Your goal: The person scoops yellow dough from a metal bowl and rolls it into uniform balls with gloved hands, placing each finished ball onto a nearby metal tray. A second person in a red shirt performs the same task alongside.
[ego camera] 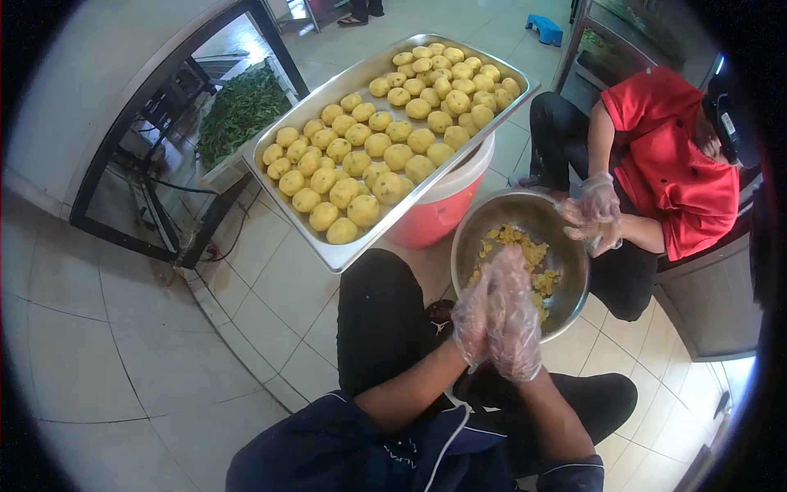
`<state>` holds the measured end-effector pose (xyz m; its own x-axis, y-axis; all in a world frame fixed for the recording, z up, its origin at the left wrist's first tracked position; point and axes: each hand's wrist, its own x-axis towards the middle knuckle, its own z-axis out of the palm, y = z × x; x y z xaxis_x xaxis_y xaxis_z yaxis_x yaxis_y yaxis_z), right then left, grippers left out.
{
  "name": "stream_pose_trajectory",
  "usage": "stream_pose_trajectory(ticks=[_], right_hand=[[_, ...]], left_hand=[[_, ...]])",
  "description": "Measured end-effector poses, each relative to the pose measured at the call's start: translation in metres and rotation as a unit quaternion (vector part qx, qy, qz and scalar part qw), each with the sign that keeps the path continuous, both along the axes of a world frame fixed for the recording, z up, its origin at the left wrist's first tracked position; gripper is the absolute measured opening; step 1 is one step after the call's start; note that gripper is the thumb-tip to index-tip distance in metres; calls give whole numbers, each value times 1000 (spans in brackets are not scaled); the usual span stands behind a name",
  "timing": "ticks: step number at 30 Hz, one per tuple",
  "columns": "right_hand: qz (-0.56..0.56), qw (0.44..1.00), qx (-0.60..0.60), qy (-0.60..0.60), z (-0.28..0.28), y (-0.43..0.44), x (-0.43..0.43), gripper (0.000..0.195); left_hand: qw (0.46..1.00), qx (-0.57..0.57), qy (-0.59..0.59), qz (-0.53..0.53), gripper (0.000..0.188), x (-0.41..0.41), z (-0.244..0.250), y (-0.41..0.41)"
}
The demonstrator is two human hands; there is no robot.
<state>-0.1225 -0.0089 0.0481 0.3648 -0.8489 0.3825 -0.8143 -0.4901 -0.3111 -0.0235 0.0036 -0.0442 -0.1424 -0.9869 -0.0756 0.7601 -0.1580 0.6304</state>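
My left hand (pixel 473 326) and my right hand (pixel 515 313), both in clear plastic gloves, are pressed palm to palm over the near side of a wide steel bowl (pixel 462 246). Whether anything lies between the palms is hidden. Clumps of crumbly yellow mash (pixel 544 283) lie in the bowl, some of them behind my hands. To the upper left, a deep steel tray (pixel 326 252) holds rows of round yellow balls (pixel 376 145) flecked with green; at its right end they are piled up. The tray rests on a red bucket with a white rim (pixel 439 215).
A co-worker in a red shirt (pixel 670 154) sits across the bowl, gloved hands (pixel 593 215) together at its right rim. Left of the tray, a black-framed opening (pixel 123 147) shows a crate of green leaves (pixel 243 111). A blue stool (pixel 545 31) and another person's feet (pixel 353 19) are farther off.
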Motion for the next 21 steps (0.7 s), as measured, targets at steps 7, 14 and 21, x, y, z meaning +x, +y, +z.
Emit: stream_pose_trajectory(ticks=[7, 14, 21], right_hand=[[-16, 993, 90, -70, 17, 8, 18, 61], [-33, 999, -30, -2, 8, 4, 8, 63], [-25, 995, -19, 94, -5, 11, 5, 58]], left_hand=[[919, -236, -299, 104, 55, 5, 20, 7], [903, -227, -347, 109, 43, 4, 28, 19], [951, 251, 141, -109, 51, 2, 16, 4]])
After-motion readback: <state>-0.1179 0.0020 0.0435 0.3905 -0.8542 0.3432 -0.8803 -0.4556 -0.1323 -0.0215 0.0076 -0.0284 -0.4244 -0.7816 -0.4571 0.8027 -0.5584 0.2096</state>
